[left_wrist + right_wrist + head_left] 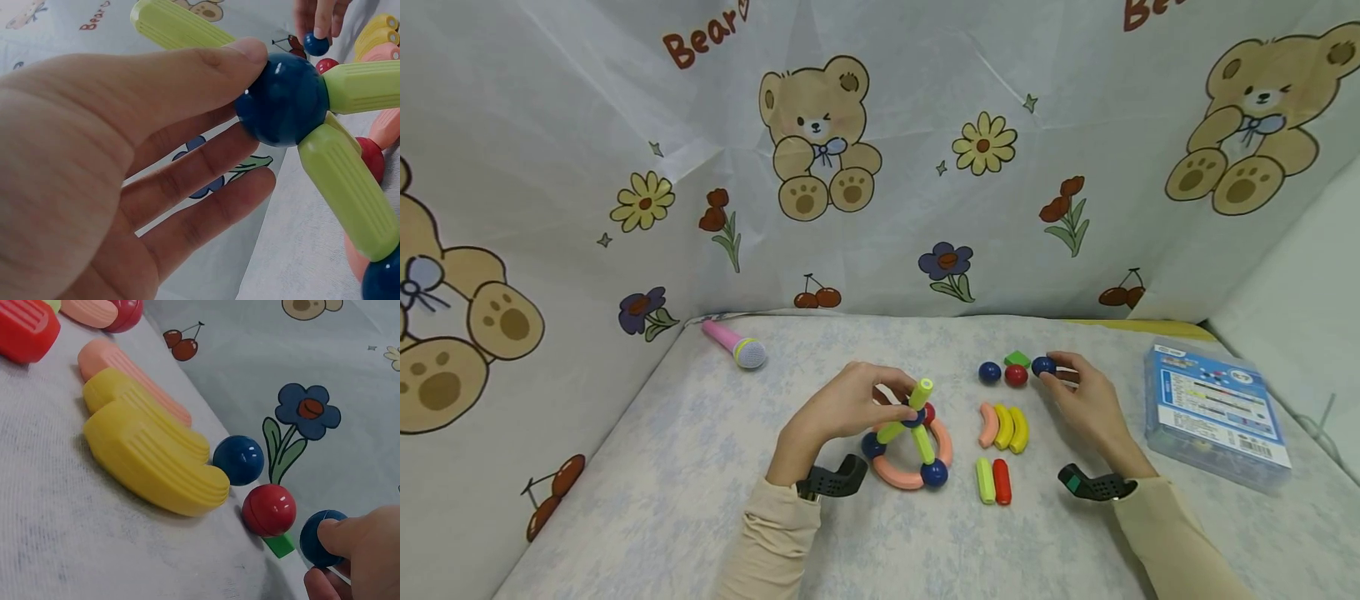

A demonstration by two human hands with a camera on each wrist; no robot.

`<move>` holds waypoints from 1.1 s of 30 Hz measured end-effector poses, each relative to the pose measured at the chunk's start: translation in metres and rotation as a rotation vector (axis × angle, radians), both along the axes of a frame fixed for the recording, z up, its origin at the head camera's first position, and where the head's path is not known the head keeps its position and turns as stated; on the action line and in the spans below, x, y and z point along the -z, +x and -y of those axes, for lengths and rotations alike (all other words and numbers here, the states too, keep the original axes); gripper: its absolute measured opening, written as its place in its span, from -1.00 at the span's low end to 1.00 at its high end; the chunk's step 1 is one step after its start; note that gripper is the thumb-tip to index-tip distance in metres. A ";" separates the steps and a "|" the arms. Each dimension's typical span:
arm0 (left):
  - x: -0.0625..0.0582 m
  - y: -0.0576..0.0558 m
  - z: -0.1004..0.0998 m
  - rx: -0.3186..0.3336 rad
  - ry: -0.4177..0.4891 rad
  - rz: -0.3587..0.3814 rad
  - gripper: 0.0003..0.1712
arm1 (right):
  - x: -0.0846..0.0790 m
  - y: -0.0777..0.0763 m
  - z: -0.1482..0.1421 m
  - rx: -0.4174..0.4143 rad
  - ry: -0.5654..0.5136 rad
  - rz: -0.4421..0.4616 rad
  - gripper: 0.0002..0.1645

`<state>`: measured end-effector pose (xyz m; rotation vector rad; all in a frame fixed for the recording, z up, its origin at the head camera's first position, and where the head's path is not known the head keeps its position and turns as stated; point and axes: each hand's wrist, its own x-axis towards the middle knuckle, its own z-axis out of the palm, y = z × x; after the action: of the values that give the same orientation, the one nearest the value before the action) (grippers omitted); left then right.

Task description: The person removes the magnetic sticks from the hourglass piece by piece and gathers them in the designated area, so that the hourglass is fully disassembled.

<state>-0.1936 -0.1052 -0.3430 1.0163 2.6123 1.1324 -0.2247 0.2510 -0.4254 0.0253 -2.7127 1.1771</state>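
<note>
My left hand point(855, 402) pinches the blue ball point(284, 100) at the top of a magnetic ball-and-stick frame. Light green sticks point(350, 190) run down from that ball to a ring of curved pink pieces point(898, 478) with blue and red balls at its joints. One more green stick point(921, 393) points upward from the top ball. My right hand point(1092, 408) pinches a loose blue ball point(322, 539) between thumb and fingers. Beside it are a red ball point(269, 510), another blue ball point(239, 460) and a green piece point(279, 545).
Curved yellow pieces point(1011, 429) and a curved pink one point(988, 425) lie between the hands. Nearer are a straight green stick point(986, 481) and a red stick point(1002, 482). A pink toy microphone point(735, 344) lies far left; a clear plastic box point(1217, 412) is at right.
</note>
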 end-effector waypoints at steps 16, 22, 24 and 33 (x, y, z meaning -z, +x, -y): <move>-0.001 -0.002 -0.001 0.001 -0.010 -0.002 -0.69 | 0.020 -0.005 -0.004 0.007 0.060 0.025 -0.40; -0.001 -0.001 -0.001 -0.004 -0.008 0.012 -0.70 | 0.020 -0.005 -0.002 -0.008 0.064 0.036 -0.39; 0.000 -0.001 -0.001 -0.008 -0.008 0.019 -0.70 | 0.020 -0.004 -0.002 -0.012 0.064 0.038 -0.39; 0.000 0.000 -0.001 -0.013 -0.004 0.027 -0.71 | 0.019 -0.003 0.002 -0.023 0.076 0.018 -0.40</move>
<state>-0.1938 -0.1044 -0.3429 0.9782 2.6025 1.1355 -0.2280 0.2493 -0.4444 0.0562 -2.7791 1.0853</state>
